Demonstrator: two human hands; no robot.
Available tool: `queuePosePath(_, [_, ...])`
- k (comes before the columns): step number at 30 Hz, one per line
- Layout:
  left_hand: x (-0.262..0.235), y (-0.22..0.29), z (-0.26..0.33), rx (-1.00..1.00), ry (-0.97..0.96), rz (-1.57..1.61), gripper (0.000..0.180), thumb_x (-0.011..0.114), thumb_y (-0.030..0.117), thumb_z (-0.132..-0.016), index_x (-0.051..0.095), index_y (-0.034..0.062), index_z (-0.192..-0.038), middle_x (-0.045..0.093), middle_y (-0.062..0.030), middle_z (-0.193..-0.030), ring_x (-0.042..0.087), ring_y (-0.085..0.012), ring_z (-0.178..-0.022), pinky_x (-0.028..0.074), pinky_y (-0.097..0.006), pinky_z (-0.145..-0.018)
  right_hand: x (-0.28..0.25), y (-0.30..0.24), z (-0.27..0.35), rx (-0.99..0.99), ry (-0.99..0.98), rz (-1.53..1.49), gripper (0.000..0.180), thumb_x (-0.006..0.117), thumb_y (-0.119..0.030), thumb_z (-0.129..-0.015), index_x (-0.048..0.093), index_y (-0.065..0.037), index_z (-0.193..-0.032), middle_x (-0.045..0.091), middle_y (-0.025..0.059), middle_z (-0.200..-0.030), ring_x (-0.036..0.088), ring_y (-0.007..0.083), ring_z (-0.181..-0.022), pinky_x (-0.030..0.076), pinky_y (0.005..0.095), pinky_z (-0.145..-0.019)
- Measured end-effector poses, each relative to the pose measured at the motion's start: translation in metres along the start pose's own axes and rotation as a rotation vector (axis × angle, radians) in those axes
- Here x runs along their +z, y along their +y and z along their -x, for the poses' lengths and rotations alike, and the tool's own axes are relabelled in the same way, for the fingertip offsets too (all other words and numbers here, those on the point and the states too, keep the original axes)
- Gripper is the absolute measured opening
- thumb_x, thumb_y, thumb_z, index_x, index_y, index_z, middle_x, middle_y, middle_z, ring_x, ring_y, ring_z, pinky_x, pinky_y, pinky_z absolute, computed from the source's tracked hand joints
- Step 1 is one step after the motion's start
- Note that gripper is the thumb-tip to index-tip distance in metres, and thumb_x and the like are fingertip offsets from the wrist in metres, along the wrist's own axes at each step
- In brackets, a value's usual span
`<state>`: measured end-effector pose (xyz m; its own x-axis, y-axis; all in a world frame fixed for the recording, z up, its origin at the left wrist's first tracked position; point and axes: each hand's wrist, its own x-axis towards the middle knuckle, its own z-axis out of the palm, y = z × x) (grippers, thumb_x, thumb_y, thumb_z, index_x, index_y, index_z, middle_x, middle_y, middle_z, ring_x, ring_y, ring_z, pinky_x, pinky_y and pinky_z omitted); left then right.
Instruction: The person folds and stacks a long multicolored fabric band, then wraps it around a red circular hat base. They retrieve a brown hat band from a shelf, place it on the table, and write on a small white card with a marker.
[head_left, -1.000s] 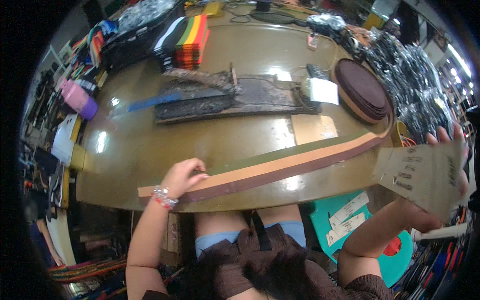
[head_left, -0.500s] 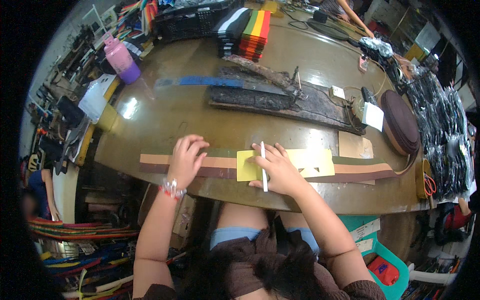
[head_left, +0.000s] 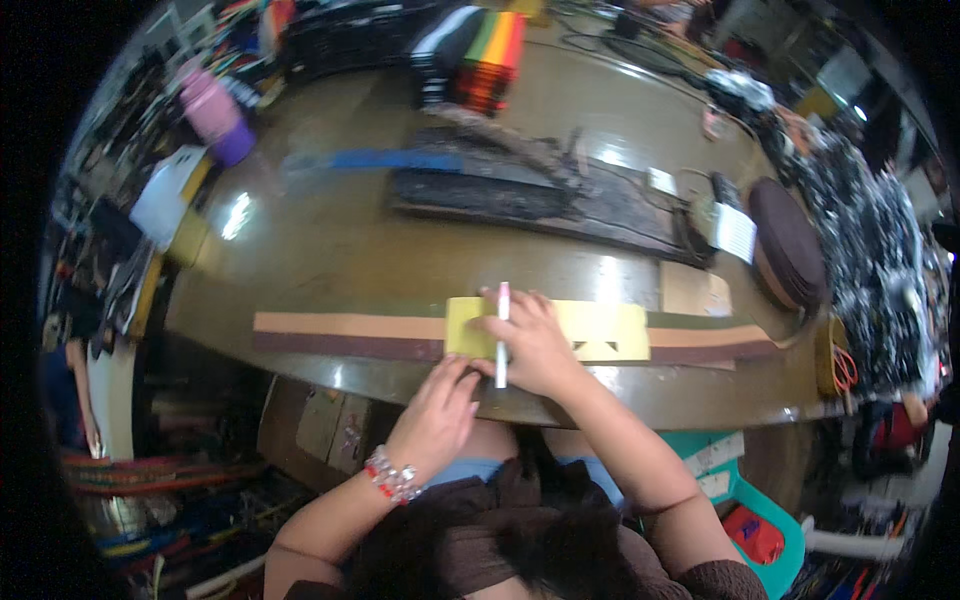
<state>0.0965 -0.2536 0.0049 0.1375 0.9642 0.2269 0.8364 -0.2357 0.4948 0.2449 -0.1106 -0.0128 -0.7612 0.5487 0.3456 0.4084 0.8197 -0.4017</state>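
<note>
A striped strap (head_left: 350, 325) in green, tan and brown lies across the near part of the table. On it rests a yellow template (head_left: 610, 318) with small triangular cutouts. My right hand (head_left: 532, 345) lies over the template's left part, a slim white pen (head_left: 502, 345) with a pinkish end held between its fingers. My left hand (head_left: 435, 415) is at the table's near edge, its fingers stretched toward the template's near left corner and close to the right hand's fingertips. Motion blur hides whether those fingertips touch the template. A beaded bracelet (head_left: 393, 477) circles my left wrist.
The strap leads right to a large brown roll (head_left: 788, 245). Beyond lies a dark, worn board (head_left: 480, 195) with a metal bar. Stacked striped pieces (head_left: 490, 60) stand at the back, a pink-purple bottle (head_left: 215, 115) at the left. Orange-handled scissors (head_left: 845, 370) sit far right.
My left hand has moved from above the strap's left part down and right, to the template's near corner. The right hand keeps the pen over the template. The whole view has shifted slightly.
</note>
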Motion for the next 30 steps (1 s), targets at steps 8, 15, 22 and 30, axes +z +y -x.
queuePosePath(8, [0.003, 0.004, 0.002, -0.024, -0.023, -0.001, 0.043, 0.062, 0.011, -0.084, 0.048, -0.0086, -0.120, 0.044, -0.0273, -0.132, 0.041, -0.0394, -0.128, 0.036, -0.043, -0.107, 0.001, -0.005, -0.004, 0.008, -0.003, -0.019, 0.043, 0.077, -0.036, -0.066, 0.064, -0.017, -0.103, 0.053, 0.0107, -0.130, 0.045, 0.0325, -0.121, 0.032, 0.0544, -0.101])
queuePosePath(15, [0.000, 0.001, -0.006, 0.003, -0.081, -0.132, 0.038, 0.057, 0.009, -0.085, 0.049, -0.0076, -0.118, 0.048, -0.0265, -0.128, 0.046, -0.0388, -0.123, 0.039, -0.043, -0.105, -0.013, 0.000, -0.004, 0.062, 0.051, -0.046, 0.036, 0.070, -0.031, -0.076, 0.066, -0.013, -0.106, 0.059, 0.0119, -0.118, 0.051, 0.0327, -0.105, 0.036, 0.0457, -0.096])
queuePosePath(22, [0.002, 0.008, -0.018, -0.008, -0.153, -0.364, 0.052, 0.051, 0.008, -0.080, 0.047, 0.0020, -0.132, 0.052, -0.0218, -0.118, 0.055, -0.0322, -0.108, 0.051, -0.035, -0.089, -0.024, -0.002, 0.046, 0.387, 0.156, -0.661, 0.032, 0.047, -0.023, -0.094, 0.066, 0.002, -0.087, 0.068, 0.0117, -0.086, 0.060, 0.0150, -0.068, 0.049, 0.0282, -0.062])
queuePosePath(30, [0.000, 0.015, -0.026, 0.019, -0.133, -0.448, 0.050, 0.053, 0.010, -0.079, 0.053, 0.0057, -0.129, 0.051, -0.0147, -0.100, 0.054, -0.0274, -0.095, 0.052, -0.032, -0.081, -0.010, -0.011, 0.047, 0.315, 0.157, -0.371, 0.027, 0.050, -0.014, -0.092, 0.068, 0.002, -0.080, 0.064, 0.0138, -0.074, 0.060, 0.0212, -0.061, 0.048, 0.0317, -0.058])
